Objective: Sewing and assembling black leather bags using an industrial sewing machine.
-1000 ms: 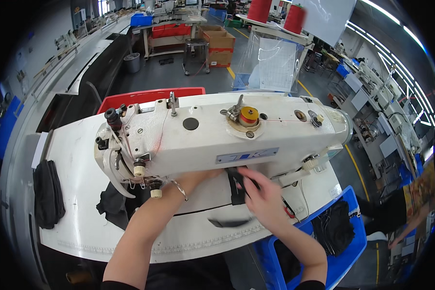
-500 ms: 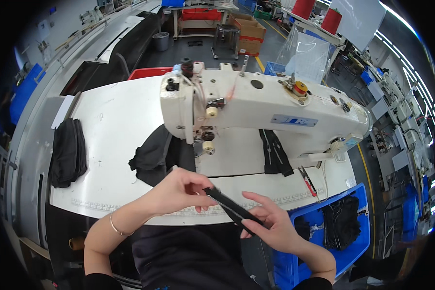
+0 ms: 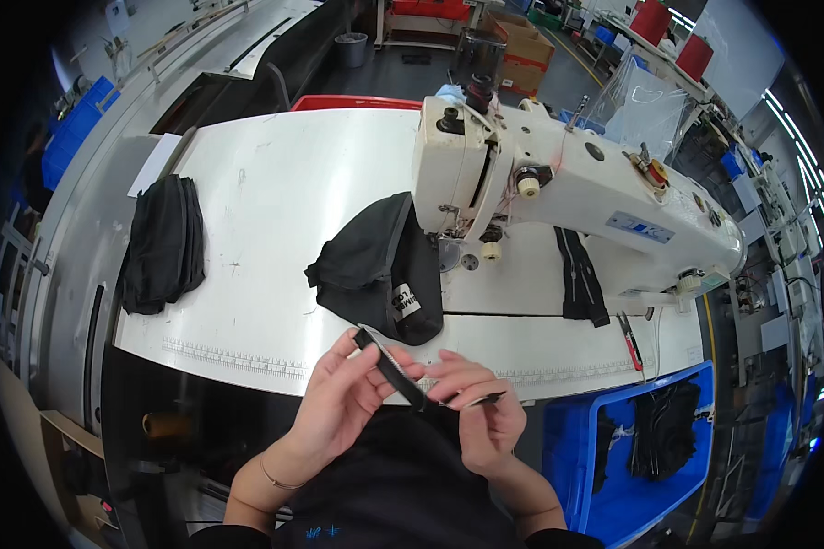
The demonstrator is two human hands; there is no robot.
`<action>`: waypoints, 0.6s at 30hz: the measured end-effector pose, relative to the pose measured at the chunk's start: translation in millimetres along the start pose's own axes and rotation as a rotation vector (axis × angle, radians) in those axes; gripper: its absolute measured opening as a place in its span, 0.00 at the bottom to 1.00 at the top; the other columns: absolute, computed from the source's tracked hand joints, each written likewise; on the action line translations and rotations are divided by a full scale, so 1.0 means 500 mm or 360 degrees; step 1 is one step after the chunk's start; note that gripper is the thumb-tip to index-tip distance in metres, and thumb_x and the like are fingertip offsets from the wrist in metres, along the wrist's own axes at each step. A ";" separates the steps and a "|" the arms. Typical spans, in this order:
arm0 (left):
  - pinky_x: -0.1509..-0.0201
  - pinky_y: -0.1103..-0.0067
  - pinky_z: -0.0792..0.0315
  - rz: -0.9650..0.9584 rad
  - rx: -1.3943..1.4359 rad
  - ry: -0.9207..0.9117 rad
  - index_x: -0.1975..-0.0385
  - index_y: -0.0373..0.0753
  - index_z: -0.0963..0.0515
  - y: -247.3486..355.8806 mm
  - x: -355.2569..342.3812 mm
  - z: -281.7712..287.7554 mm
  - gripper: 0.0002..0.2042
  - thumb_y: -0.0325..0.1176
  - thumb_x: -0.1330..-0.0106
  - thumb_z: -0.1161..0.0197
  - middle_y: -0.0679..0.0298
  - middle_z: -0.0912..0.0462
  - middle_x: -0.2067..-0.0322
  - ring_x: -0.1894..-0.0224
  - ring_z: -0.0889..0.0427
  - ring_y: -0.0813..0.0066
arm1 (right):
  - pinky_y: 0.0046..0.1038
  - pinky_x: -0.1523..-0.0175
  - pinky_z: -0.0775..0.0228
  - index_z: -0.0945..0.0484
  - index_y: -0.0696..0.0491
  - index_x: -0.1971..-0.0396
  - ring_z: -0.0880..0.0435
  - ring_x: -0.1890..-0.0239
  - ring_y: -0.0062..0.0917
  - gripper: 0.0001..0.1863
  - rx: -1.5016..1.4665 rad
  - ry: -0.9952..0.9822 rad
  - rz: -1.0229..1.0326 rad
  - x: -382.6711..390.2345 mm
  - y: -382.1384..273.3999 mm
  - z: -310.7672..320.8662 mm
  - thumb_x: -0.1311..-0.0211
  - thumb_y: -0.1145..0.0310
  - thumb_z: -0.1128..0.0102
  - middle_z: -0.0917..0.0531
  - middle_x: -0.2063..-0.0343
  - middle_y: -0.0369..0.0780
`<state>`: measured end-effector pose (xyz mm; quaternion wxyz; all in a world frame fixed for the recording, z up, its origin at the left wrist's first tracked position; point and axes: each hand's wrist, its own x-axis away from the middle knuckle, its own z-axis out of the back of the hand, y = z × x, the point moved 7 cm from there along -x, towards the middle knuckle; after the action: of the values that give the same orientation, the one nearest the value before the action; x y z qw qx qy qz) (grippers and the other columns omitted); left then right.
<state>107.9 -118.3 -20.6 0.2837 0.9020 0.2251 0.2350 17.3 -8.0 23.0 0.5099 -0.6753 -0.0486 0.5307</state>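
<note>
My left fingers (image 3: 346, 364) pinch the upper end of a black zipper strip (image 3: 400, 376); my right fingers (image 3: 460, 372) pinch its other end, the tail poking out past them. Strip is in the air over the worktop's front edge, close to my body. Half a second ago it ran fairly straight between my hands; now it bends near the right one, and my left palm has turned to show its inner side. A second ago both hands were reaching in at the machine arm.

View has swung, so the white sewing machine (image 3: 558, 169) sits farther right. Black fabric piece (image 3: 362, 252) with a white print lies by the needle area, less covered by my left hand than before. More black zipper strips (image 3: 580, 279) under the arm, red-handled snips (image 3: 631, 348) just beside.

White worktop (image 3: 256, 192): ruler scale (image 3: 233, 359) along the front, stack of black cloth (image 3: 163, 247) at far left. Blue bin (image 3: 566, 457) at right, black pieces (image 3: 666, 430) inside. Red bin (image 3: 357, 102) behind the worktop. Room: grey floor, bucket (image 3: 350, 50), cardboard boxes (image 3: 526, 57), red thread cones (image 3: 694, 58).
</note>
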 end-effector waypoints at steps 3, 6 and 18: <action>0.81 0.88 0.47 -0.0253 0.0896 0.0005 0.68 0.38 0.35 0.046 0.000 0.135 0.04 0.28 0.29 0.53 0.73 0.41 0.79 0.81 0.46 0.88 | 0.26 0.72 0.33 0.32 0.60 0.67 0.28 0.83 0.24 0.06 -0.1205 0.0528 -0.0610 0.097 0.045 0.045 0.32 0.73 0.55 0.29 0.83 0.37; 0.83 0.88 0.51 -0.0733 0.0979 0.0271 0.66 0.35 0.35 0.157 0.049 0.327 0.03 0.24 0.29 0.55 0.71 0.41 0.80 0.83 0.48 0.88 | 0.19 0.82 0.48 0.30 0.61 0.68 0.36 0.88 0.16 0.07 -0.0907 0.0851 -0.1016 0.207 0.062 0.194 0.33 0.73 0.52 0.33 0.88 0.33; 0.52 0.72 0.28 -0.0692 -0.1494 -0.1012 0.61 0.34 0.22 -0.002 0.068 -0.080 0.09 0.20 0.40 0.41 0.59 0.22 0.59 0.57 0.23 0.69 | 0.31 0.52 0.29 0.22 0.56 0.55 0.22 0.59 0.33 0.21 0.0409 -0.0426 -0.0470 0.084 -0.015 0.012 0.53 0.71 0.30 0.20 0.58 0.39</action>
<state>112.4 -82.9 18.4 0.7461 0.6399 0.1808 -0.0352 34.4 25.2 1.1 0.6528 -0.5140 -0.1460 0.5370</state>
